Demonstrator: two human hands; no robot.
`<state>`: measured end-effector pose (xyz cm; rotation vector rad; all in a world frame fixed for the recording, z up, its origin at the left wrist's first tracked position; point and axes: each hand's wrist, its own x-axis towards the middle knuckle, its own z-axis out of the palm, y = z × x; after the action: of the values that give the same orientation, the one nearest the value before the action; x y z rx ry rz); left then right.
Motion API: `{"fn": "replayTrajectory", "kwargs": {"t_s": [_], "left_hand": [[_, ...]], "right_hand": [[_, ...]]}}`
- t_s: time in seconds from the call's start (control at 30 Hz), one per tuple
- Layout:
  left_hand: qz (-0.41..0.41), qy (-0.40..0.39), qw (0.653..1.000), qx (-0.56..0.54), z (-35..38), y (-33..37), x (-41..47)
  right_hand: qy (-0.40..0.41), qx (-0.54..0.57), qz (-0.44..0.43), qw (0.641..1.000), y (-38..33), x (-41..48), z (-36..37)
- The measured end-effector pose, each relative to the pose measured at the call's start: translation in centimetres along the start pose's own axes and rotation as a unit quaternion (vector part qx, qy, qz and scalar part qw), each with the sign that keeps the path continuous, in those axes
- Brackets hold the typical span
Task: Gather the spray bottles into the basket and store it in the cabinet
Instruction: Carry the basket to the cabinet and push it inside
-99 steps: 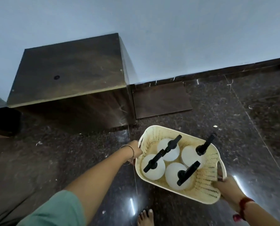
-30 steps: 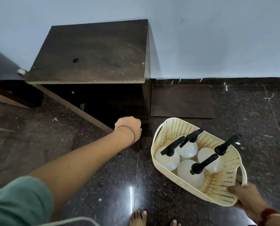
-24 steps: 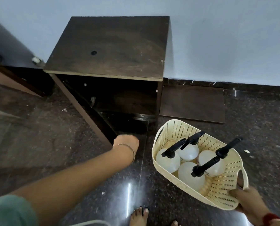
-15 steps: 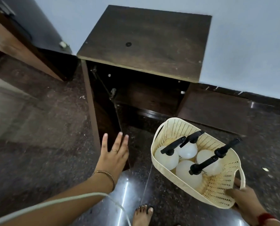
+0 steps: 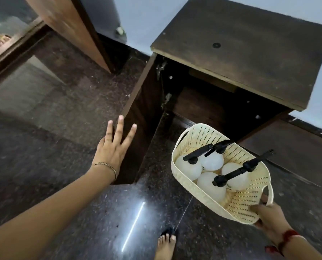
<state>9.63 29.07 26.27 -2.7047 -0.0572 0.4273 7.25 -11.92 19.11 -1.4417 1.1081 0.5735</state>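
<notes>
A cream perforated basket (image 5: pixel 203 194) hangs above the floor, gripped at its near rim by my right hand (image 5: pixel 267 214). Several white spray bottles (image 5: pixel 210 182) with black trigger heads stand inside it. The dark wooden cabinet (image 5: pixel 246 47) stands against the wall, its door (image 5: pixel 139 113) swung wide open toward me and the dark inside exposed. My left hand (image 5: pixel 113 147) is flat with fingers spread, right at the outer face of the open door, holding nothing.
A brown wooden panel (image 5: pixel 70 27) leans at the upper left beside a glass-fronted unit. A dark board (image 5: pixel 295 152) lies on the glossy stone floor right of the cabinet. My bare foot (image 5: pixel 165 244) shows at the bottom edge.
My left hand let go of the basket, pulled the cabinet door open, and now rests spread beside it. My view shifted left; the basket stays in my right hand.
</notes>
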Motion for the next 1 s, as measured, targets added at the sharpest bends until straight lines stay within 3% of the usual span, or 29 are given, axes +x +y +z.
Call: {"fn": "replayTrajectory", "kwargs": {"t_s": [0.3, 0.5, 0.83, 0.93, 1.0], "left_hand": [[-0.028, 0.039, 0.999, -0.005, 2.6, -9.0, 3.8], [0.032, 0.063, 0.996, -0.055, 3.7, -13.0, 6.5], [-0.006, 0.193, 0.980, -0.046, 6.2, -11.0, 7.3], [0.036, 0.224, 0.969, -0.096, 4.4, -7.2, 8.7], [0.108, 0.229, 0.956, -0.148, 2.5, -3.4, 10.9]], "right_hand": [[-0.017, -0.029, 0.014, 0.999, -2.6, 0.6, 6.5], [-0.013, -0.046, 0.017, 0.999, -4.5, 2.9, 8.6], [0.004, -0.064, 0.022, 0.998, -6.7, 7.1, 9.5], [0.009, -0.079, 0.022, 0.997, -8.0, 7.7, 9.5], [0.012, -0.092, 0.011, 0.996, -8.9, 8.1, 9.4]]}}
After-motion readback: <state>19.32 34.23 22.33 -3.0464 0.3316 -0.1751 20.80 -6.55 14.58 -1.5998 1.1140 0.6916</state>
